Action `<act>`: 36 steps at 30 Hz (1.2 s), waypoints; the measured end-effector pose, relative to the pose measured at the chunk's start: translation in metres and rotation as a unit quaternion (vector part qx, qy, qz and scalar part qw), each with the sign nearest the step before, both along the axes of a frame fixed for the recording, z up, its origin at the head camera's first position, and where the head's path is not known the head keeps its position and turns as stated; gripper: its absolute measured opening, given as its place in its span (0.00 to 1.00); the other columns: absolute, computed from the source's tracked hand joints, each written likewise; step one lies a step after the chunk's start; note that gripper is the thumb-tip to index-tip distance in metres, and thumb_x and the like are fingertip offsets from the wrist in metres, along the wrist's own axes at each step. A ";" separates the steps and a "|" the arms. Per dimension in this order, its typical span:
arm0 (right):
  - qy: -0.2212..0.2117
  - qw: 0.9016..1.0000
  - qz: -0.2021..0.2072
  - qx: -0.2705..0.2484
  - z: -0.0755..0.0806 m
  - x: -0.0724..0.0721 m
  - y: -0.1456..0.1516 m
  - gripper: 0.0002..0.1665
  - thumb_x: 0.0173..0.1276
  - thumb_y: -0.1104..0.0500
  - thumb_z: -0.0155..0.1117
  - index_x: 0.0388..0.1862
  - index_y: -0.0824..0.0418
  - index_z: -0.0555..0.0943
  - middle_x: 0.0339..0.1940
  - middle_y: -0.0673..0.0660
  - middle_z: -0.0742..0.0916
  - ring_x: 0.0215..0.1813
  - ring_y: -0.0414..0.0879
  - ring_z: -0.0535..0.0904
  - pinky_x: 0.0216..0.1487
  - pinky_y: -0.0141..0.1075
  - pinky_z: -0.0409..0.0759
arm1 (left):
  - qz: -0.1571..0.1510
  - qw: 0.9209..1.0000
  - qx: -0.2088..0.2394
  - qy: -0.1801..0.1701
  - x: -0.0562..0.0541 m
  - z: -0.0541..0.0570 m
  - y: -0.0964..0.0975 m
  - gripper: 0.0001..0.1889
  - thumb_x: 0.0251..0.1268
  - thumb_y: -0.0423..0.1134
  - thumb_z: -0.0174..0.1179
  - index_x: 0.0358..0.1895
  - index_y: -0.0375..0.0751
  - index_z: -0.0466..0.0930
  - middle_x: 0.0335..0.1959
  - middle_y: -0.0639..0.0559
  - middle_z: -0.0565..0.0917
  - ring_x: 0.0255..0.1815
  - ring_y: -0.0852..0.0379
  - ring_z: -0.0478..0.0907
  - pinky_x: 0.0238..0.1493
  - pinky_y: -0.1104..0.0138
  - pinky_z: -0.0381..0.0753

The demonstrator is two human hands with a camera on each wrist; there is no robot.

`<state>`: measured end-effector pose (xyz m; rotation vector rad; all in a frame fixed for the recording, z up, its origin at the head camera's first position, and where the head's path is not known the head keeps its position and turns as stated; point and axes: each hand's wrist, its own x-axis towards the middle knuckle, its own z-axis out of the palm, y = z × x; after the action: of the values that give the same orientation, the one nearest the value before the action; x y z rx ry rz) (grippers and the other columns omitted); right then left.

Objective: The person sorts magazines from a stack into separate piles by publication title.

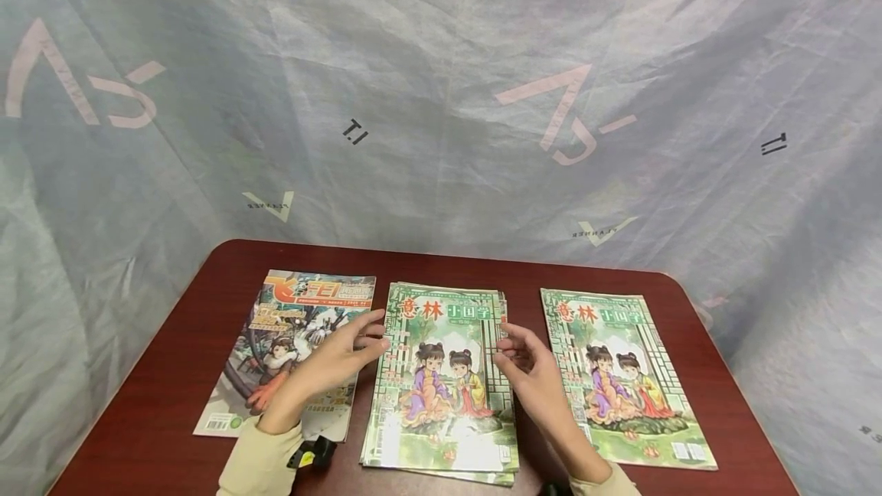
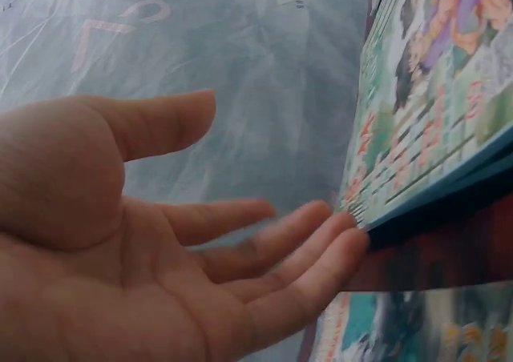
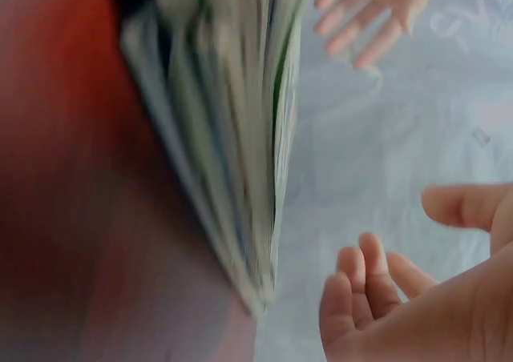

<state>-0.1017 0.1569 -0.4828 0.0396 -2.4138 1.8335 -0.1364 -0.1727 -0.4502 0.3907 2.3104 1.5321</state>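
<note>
A stack of magazines (image 1: pixel 448 373) lies in the middle of the table, its top cover green with two cartoon figures. At its left edge is my left hand (image 1: pixel 338 354), fingers extended and thumb apart; in the left wrist view the hand (image 2: pixel 216 274) has its fingertips close to the stack's side, and contact is unclear. Beside the right edge my right hand (image 1: pixel 534 370) has loosely bent fingers. The right wrist view shows that hand (image 3: pixel 417 298) holding nothing, apart from the layered page edges (image 3: pixel 232 138) of the stack.
To the left, partly under my left forearm, lies a comic magazine (image 1: pixel 237 381) with an orange title. Another green magazine (image 1: pixel 630 381) lies at the right. The dark red table (image 1: pixel 165 327) is backed by a hanging grey sheet (image 1: pixel 441 174).
</note>
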 end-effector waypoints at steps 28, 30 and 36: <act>-0.118 0.987 0.082 0.071 -0.015 -0.011 0.031 0.35 0.77 0.67 0.73 0.78 0.77 0.74 0.44 0.59 0.84 0.42 0.51 0.86 0.35 0.42 0.91 | -0.002 0.994 -0.036 -0.099 -0.003 -0.019 0.004 0.38 0.88 0.41 0.61 0.82 0.14 0.57 0.61 0.30 0.78 0.47 0.45 0.89 0.49 0.52 0.92; -0.118 0.988 0.076 0.070 -0.015 -0.010 0.029 0.35 0.77 0.67 0.74 0.77 0.77 0.75 0.44 0.59 0.84 0.43 0.51 0.86 0.35 0.42 0.91 | -0.003 0.995 -0.035 -0.098 -0.003 -0.017 0.005 0.38 0.88 0.41 0.61 0.82 0.15 0.57 0.62 0.29 0.78 0.46 0.46 0.89 0.48 0.53 0.93; -0.119 0.987 0.064 0.084 -0.013 -0.010 0.026 0.34 0.77 0.67 0.74 0.77 0.77 0.75 0.44 0.58 0.86 0.43 0.49 0.87 0.34 0.41 0.91 | -0.002 0.995 -0.025 -0.096 -0.004 -0.018 0.003 0.39 0.87 0.43 0.62 0.83 0.16 0.58 0.63 0.28 0.78 0.41 0.46 0.90 0.45 0.54 0.93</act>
<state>-0.1116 0.1832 -0.4955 -0.0105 -2.7870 1.7702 -0.1409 -0.1698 -0.4681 0.2240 2.1927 1.4389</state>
